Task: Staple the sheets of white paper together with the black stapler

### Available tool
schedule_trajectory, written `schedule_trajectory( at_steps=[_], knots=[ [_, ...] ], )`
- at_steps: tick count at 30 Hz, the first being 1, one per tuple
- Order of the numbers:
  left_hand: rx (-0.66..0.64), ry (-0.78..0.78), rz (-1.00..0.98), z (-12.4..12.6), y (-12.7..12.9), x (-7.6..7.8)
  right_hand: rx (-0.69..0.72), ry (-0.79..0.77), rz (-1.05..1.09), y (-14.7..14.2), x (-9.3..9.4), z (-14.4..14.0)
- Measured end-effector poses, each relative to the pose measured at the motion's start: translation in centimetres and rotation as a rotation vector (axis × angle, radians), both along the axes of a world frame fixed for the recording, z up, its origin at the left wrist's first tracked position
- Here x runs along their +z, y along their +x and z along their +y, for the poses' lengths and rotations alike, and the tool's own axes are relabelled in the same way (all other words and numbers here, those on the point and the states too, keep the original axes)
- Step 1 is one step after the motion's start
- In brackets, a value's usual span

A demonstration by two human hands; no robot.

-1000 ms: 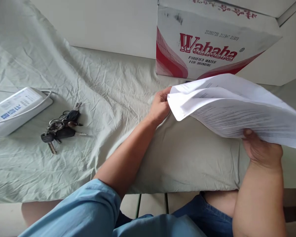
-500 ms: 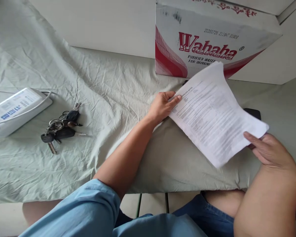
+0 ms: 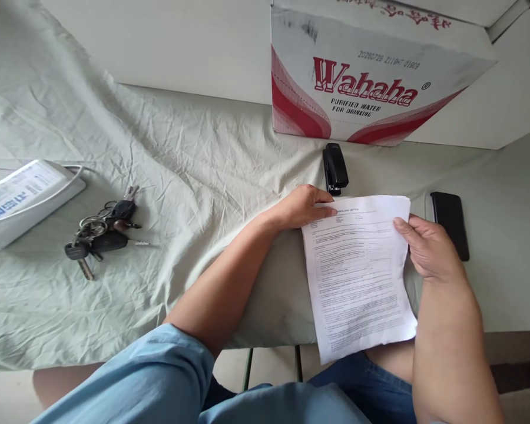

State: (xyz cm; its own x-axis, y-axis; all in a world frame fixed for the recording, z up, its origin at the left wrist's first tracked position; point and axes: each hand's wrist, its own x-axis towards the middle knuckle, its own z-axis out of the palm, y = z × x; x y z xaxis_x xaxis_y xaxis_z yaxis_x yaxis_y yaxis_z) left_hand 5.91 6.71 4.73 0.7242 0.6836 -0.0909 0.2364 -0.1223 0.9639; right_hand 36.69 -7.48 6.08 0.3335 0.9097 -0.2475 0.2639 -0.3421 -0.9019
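One printed paper sheaf [image 3: 357, 271] lies flat on the cloth-covered table [image 3: 194, 153], its lower edge overhanging the near rim; the left hand [image 3: 302, 207] presses its top-left corner with fingers together, and the right hand [image 3: 426, 247] pinches the right edge. Risk: if the pressure eases, the overhanging sheaf could slide off. Also counted: one stapler [image 3: 334, 168], one phone [image 3: 450, 224], one key bunch [image 3: 101, 229], one carton [image 3: 371, 76].
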Motion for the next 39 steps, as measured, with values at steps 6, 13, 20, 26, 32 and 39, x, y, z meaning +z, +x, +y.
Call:
schedule_trajectory(
  at_steps=[6,13,20,26,32,39],
  knots=[
    [0.253,0.073,0.041,0.2,0.8,-1.6,-0.081,-0.083,-0.081,0.3,-0.9,1.2],
    [0.428,0.184,0.009,0.4,1.4,-3.8,-0.105,-0.059,-0.203,1.3,-1.6,2.7],
    [0.504,0.390,-0.003,0.3,1.3,-4.6,-0.095,-0.043,-0.260,1.6,-1.6,3.3],
    [0.217,0.565,0.063,-0.1,1.4,-3.9,-0.078,-0.030,-0.239,1.4,-1.5,3.2],
    [0.197,0.571,0.146,-0.5,1.4,-2.5,-0.112,-0.042,-0.219,1.6,-1.7,3.1],
    [0.225,0.637,0.092,-0.3,1.4,-2.7,-0.112,-0.052,-0.180,2.0,-1.5,2.9]
  ],
)
